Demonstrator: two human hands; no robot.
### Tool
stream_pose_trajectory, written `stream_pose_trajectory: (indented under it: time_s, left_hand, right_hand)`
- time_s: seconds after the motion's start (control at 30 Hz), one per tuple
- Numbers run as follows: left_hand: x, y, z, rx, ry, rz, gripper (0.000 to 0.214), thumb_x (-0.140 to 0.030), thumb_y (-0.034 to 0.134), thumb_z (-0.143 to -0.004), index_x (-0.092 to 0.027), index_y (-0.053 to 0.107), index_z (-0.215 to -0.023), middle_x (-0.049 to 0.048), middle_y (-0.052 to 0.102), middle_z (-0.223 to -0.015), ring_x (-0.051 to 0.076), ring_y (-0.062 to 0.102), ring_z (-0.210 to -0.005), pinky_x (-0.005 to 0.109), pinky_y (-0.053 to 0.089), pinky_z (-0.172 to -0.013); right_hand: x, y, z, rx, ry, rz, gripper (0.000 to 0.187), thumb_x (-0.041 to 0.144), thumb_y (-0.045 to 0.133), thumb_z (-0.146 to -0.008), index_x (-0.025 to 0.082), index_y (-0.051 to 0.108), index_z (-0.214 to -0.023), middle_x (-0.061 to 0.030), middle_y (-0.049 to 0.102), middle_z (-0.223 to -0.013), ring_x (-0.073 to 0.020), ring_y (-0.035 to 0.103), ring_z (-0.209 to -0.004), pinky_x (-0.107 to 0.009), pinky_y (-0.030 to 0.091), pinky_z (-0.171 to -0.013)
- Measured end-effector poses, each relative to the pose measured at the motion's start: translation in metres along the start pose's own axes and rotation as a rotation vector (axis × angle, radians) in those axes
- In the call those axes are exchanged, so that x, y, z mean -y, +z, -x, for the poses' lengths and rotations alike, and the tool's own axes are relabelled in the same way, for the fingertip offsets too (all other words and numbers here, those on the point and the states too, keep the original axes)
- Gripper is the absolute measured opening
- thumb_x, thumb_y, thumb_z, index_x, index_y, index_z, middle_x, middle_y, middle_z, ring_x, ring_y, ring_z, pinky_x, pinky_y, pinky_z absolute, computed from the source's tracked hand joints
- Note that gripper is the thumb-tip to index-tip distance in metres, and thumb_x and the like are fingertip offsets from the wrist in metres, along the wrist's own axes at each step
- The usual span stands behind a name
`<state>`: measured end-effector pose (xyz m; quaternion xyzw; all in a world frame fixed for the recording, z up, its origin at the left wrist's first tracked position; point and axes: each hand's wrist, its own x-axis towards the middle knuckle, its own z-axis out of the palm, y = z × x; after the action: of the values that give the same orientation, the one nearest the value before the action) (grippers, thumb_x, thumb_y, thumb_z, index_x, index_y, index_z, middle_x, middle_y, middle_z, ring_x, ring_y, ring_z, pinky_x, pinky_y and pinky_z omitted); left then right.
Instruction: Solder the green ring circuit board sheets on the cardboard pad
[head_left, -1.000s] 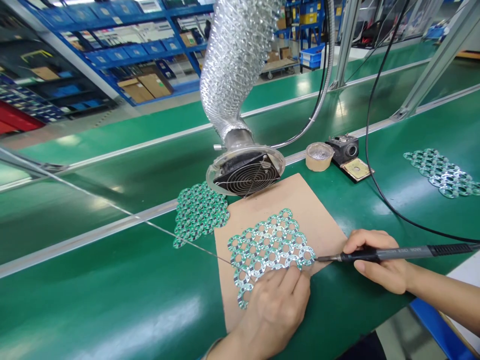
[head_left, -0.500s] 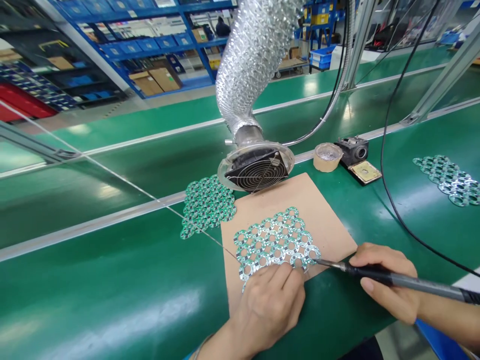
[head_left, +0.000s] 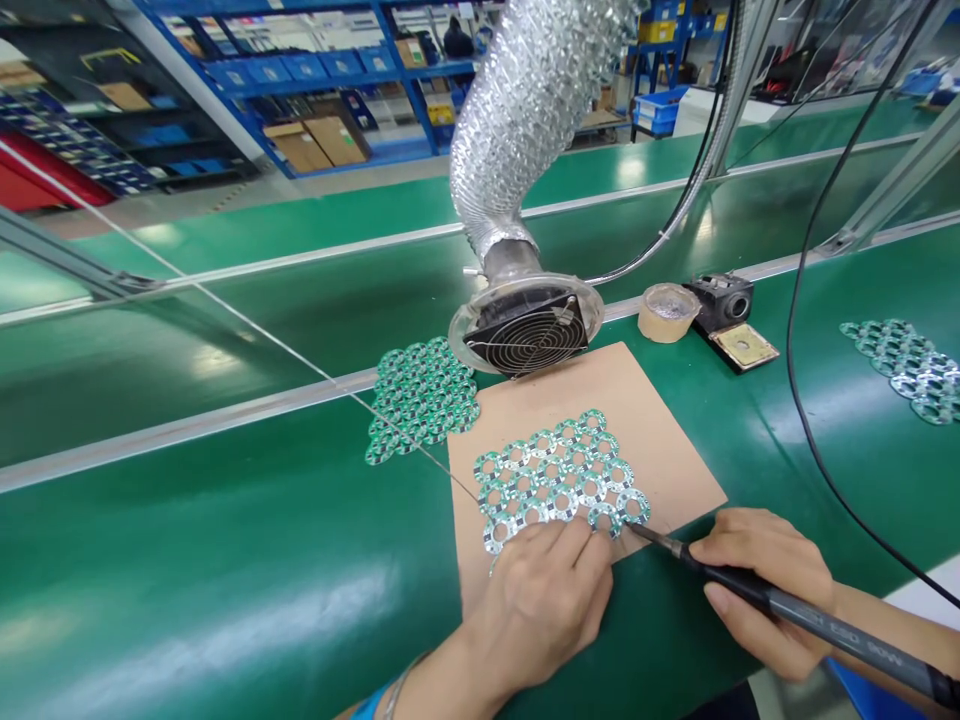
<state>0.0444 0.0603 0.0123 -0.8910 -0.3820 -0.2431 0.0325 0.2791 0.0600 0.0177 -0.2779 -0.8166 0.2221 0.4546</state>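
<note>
A panel of joined ring-shaped green circuit boards [head_left: 564, 484] lies on a brown cardboard sheet [head_left: 667, 440]. My left hand [head_left: 551, 595] rests over its near edge, fingers pinched together and hiding some rings. A thin, pale solder wire [head_left: 277, 345] runs from the upper left down to the panel by this hand; its end in the fingers is hidden. My right hand [head_left: 772, 585] grips a soldering iron [head_left: 814, 615] like a pen. The iron's tip points left and meets the panel's near right corner, close to my left fingertips.
A fume extractor [head_left: 529, 330] on a silver flexible duct hangs behind the cardboard. Further ring panels lie behind left [head_left: 424, 395] and far right [head_left: 911, 370]. A tape roll [head_left: 667, 312] and an iron stand with sponge [head_left: 731, 320] are back right. A black cable [head_left: 799, 360] crosses the right side.
The soldering iron's tip has shifted slightly along the panel's near right corner, and its handle tilts more steeply. My left hand stays pinched at the near edge. The view has shifted a little.
</note>
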Motion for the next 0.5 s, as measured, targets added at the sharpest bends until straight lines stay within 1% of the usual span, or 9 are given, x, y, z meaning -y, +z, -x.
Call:
stream_pose_trajectory:
  time_s: [0.13,0.33,0.5]
  left_hand:
    - [0.0004,0.0007,0.0007,0.023,-0.001,0.003,0.015,-0.016,0.050,-0.084,-0.020,0.047,-0.070,-0.0015,0.045,-0.062,0.015,0.042,-0.055,0.031,0.031,-0.052]
    - [0.0006,0.0020,0.0012,0.033,0.008,0.010,0.015,-0.016,0.049,-0.085,-0.020,0.047,-0.070,-0.0015,0.045,-0.061,0.015,0.043,-0.055,0.031,0.033,-0.051]
    - [-0.0003,0.0020,-0.0002,0.044,0.017,-0.011,0.010,-0.014,0.047,-0.086,-0.018,0.054,-0.082,-0.0012,0.048,-0.063,0.015,0.047,-0.056,0.030,0.037,-0.051]
  right_hand:
    - [0.0012,0.0007,-0.0026,-0.009,-0.010,0.017,0.029,0.007,0.051,-0.069,0.009,0.059,-0.097,-0.0080,0.062,-0.061,-0.0189,0.059,-0.052,-0.031,0.047,-0.047]
    - [0.0005,0.0010,-0.0038,-0.016,-0.020,0.025,0.028,0.008,0.051,-0.070,0.009,0.060,-0.096,-0.0065,0.061,-0.059,-0.0181,0.058,-0.049,-0.030,0.047,-0.045]
    - [0.0005,0.0004,-0.0045,0.003,-0.002,0.025,0.029,0.010,0.050,-0.070,0.011,0.059,-0.098,-0.0054,0.062,-0.061,-0.0176,0.058,-0.048,-0.030,0.047,-0.044]
